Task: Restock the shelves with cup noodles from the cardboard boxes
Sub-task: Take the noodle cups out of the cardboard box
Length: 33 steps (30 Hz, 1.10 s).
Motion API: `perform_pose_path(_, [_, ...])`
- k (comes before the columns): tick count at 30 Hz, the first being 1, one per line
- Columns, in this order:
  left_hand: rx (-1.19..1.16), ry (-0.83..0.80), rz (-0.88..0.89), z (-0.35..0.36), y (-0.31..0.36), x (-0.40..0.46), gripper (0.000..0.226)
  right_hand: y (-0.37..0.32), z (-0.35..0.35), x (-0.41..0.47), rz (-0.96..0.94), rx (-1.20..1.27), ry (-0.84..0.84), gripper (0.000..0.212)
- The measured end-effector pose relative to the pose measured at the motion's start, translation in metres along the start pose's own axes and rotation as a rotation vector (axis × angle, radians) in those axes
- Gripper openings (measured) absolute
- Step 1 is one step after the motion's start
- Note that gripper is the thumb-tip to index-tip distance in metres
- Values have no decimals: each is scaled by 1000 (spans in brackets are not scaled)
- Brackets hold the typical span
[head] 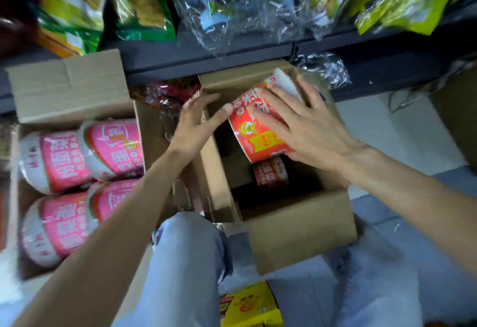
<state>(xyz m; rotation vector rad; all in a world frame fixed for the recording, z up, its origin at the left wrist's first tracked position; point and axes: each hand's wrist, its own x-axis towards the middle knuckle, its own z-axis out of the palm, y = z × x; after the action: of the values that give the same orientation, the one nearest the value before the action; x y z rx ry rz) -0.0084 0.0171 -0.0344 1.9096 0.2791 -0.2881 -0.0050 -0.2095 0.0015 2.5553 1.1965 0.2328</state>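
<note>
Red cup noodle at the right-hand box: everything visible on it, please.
The red cup noodle is a tapered paper-looking tub, red with white characters, a yellow label band and a white lid end. It is tilted, lid end towards the shelf, above the open cardboard box. The right hand lies over its side; the left hand touches its other side.

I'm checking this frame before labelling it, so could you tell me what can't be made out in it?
Head view only:
- Bottom of the right cardboard box: dark, and hidden by the orange cup and right hand; the count of cups below is unclear.
- Left box: cut off by the left edge and crossed by the left forearm; its pink cups cannot be fully counted.
- Left hand: motion-blurred, contact with the cup uncertain.
- Shelf bags: labels blurred.
</note>
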Motion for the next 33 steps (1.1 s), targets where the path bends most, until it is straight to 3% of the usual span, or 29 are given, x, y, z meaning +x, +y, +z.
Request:
perform_pose_path(3, [-314, -410, -106, -24, 42, -30, 70, 17, -58, -19, -144, -136, 150, 64])
perform_pose_path(5, [-432, -610, -69, -36, 60, -51, 70, 23, -94, -26, -201, -229, 237, 72])
perform_pose_path(7, [-544, -626, -7, -46, 72, -75, 73, 21, -128, -31, -164, -267, 300, 85])
perform_pose_path(12, [-693, -259, 76, -57, 102, -124, 113, -20, -196, -33, 327, 12, 427, 84])
perform_pose_path(14, [-685, -56, 166, -68, 119, -136, 115, -40, -212, -20, 476, 198, 493, 79])
perform_pose_path(19, [-471, 361, 430, -116, 161, -149, 112, -61, -257, 34, 443, 1019, 523, 67])
perform_pose_path(23, [-404, 429, 541, -164, 176, -119, 116, -59, -271, 99, 375, 1299, 517, 76])
perform_pose_path(25, [-256, 466, 568, -187, 177, -91, 115, -54, -262, 135, 390, 1444, 536, 81])
perform_pose_path(30, [91, 657, 543, -239, 176, -16, 110, -24, -231, 228, 389, 1409, 484, 81])
perform_pose_path(33, [244, 731, 477, -261, 176, 28, 109, -5, -215, 279, 381, 1215, 503, 74])
